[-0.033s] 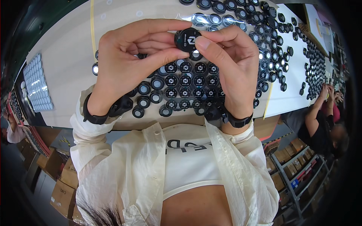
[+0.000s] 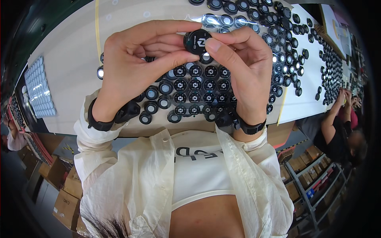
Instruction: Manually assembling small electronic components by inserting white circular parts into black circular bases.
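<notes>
My left hand (image 2: pixel 133 59) grips a small round black device (image 2: pixel 194 43) by its rim, between thumb and fingertips. Its face, marked with a white emblem, is turned up. My right hand (image 2: pixel 250 65) is closed on its right side, thumb pressed on the face and forefinger at the edge. Below both hands, a clear sheet with rows of round black stickers (image 2: pixel 195 85) lies over the table and over several similar black devices. More black round devices (image 2: pixel 151 93) with pale centres sit beside the sheet, near my left wrist.
Many black round devices (image 2: pixel 274 43) spread over the table's right side. At the far left lies a sheet of pale round pieces (image 2: pixel 40 89). A co-worker (image 2: pixel 335 127) works at the right. Cardboard boxes (image 2: pixel 65 208) stand at lower left, and a metal rack (image 2: pixel 313 186) at lower right.
</notes>
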Available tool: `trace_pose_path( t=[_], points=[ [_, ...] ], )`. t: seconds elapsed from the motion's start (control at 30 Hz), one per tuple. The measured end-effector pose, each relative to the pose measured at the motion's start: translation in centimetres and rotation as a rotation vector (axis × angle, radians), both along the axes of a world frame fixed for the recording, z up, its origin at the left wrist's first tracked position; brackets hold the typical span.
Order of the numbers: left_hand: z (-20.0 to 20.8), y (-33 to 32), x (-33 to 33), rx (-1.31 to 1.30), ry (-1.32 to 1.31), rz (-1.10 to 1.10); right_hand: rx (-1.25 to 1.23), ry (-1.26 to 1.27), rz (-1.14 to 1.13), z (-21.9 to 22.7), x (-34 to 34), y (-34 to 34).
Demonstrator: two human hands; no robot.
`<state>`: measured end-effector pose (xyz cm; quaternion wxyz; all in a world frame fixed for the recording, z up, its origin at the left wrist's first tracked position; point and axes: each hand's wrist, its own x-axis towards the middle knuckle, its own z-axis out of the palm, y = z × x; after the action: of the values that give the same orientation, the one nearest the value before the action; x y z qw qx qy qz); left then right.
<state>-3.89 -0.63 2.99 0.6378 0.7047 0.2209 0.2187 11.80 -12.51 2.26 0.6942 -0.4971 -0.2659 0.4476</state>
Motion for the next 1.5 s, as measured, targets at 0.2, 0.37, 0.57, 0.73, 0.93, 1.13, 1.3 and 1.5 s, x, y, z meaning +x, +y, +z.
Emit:
trace_pose_path(
  t=[0.2, 0.37, 0.57, 0.73, 0.93, 1.13, 1.3, 1.5],
  points=[
    [0.0, -0.4, 0.0, 0.083, 0.047, 0.049, -0.014, -0.062, -0.01, -0.2, -0.1, 0.2],
    [-0.1, -0.7, 0.1, 0.155, 0.07, 0.081, -0.089, -0.172, -0.044, -0.1, -0.4, 0.4],
    [-1.2, -0.1, 0.5, 0.198, 0.059, 0.116, -0.066, -0.784, -0.109, -1.9, -0.2, 0.6],
    [-0.6, 3.1, 1.4, 0.341, 0.241, 0.041, -0.029, -0.917, -0.001, -2.0, -0.2, 1.0],
    [-0.5, 15.6, 3.5, 1.074, 0.513, 0.107, -0.078, -0.887, 0.107, -0.7, 0.0, 0.6],
    [-2.8, 17.2, 6.2, 1.318, 0.513, -0.083, -0.236, -0.915, 0.123, 0.4, 1.9, -1.0],
    [-3.1, 11.1, 8.5, 1.124, 0.083, -0.492, -0.408, -1.091, 0.175, 0.4, 3.5, -2.2],
    [-2.0, 10.2, 6.9, 0.966, 0.188, -0.538, -0.348, -1.1, 0.324, -0.4, 2.1, -1.1]
  ],
)
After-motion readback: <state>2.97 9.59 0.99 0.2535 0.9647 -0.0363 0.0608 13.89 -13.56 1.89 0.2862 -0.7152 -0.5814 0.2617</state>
